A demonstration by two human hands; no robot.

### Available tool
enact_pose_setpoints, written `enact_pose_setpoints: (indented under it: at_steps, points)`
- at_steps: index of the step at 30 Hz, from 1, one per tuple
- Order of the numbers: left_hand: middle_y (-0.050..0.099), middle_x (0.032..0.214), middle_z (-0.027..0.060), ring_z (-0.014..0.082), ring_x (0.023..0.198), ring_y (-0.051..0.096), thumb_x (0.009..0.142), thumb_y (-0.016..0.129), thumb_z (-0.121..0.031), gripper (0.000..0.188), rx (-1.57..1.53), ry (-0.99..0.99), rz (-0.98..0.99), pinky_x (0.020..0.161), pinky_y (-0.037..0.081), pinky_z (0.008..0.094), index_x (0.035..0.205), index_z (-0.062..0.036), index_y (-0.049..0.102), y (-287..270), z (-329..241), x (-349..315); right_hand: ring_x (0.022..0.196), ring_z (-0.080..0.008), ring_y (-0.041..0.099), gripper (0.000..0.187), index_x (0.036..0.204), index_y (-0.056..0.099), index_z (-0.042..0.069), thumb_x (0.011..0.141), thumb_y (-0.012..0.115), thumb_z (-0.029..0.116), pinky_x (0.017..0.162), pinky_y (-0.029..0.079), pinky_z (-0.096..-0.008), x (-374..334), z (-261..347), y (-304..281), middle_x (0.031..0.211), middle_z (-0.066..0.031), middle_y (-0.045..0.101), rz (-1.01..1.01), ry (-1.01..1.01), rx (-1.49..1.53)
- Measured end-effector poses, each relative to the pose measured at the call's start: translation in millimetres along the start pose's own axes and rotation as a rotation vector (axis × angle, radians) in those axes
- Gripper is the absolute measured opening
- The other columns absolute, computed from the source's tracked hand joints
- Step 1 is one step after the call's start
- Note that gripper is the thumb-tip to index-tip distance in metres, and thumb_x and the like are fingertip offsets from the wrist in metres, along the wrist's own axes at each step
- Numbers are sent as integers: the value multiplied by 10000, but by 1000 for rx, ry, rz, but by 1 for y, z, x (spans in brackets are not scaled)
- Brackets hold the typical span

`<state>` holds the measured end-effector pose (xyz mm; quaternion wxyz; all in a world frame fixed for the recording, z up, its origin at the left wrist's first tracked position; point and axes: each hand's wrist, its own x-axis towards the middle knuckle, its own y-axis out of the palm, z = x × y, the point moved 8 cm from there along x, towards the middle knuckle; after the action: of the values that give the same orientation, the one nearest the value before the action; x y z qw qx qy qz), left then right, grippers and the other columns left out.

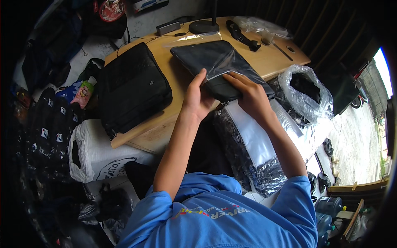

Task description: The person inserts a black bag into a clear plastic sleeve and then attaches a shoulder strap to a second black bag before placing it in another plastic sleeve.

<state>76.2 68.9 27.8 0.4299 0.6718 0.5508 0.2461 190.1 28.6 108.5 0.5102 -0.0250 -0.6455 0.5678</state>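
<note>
Head view shows both hands on a flat dark fabric pouch (215, 68) that is half inside a clear plastic bag (231, 62). It lies on the near right part of a wooden table (165, 128), with its near end over the table edge. The left hand (197, 98) grips the near left edge of the pouch, thumb up along the side. The right hand (248, 93) lies on top at the near right corner, fingers stretched toward the left and pressing on the plastic; I cannot tell if it pinches something.

Just beside the pouch, on the left part of the table, a black laptop bag (132, 89) lies flat. Below the hands a bundle of silvery plastic-wrapped packs (252, 153) with a white sheet on top rests near the person's lap. To the right an open clear plastic sack (306, 89) holds dark items. At the far edge of the table stand a round black lamp base (203, 26) and a black strap (242, 35).
</note>
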Motion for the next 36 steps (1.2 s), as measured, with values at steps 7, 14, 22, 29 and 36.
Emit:
enact_pose_setpoints:
  at_steps: [7,14,22,29,36]
  points:
    - [628,926,94,209,834,624,848,571,-234,237,-61,90,-98,769,519,354,991,-45,568,25,-9,-12,1063,-338,570,526,1215,520,20,694,543,-51,869,495,-383,13,6,5,1164,-188,574,46,-63,-42]
    - [624,961,90,208,853,618,870,518,-282,293,57,82,-161,767,514,345,1021,-35,567,14,-15,-16,1072,-339,565,497,1211,505,-14,716,536,-44,886,486,-379,18,15,12,1157,-205,569,108,-62,-1]
    - [574,1058,149,250,968,598,887,498,-171,295,61,128,-43,854,526,410,1101,33,492,-2,-8,-10,1102,-339,545,469,1203,498,-30,735,535,-38,933,449,-382,28,9,29,1178,-216,559,151,-81,-99]
    - [599,959,90,167,863,602,883,519,-138,157,23,145,-59,786,523,330,979,-21,560,-4,-5,-26,1120,-366,535,527,1287,454,24,767,493,-47,930,448,-401,29,1,52,1225,-255,526,192,-44,-38]
    - [595,1016,107,204,968,590,870,493,-95,206,20,182,82,965,470,401,1043,10,533,-3,-8,-33,1023,-389,581,597,1349,397,47,765,492,-35,859,483,-413,43,-2,65,1188,-264,547,226,6,-11]
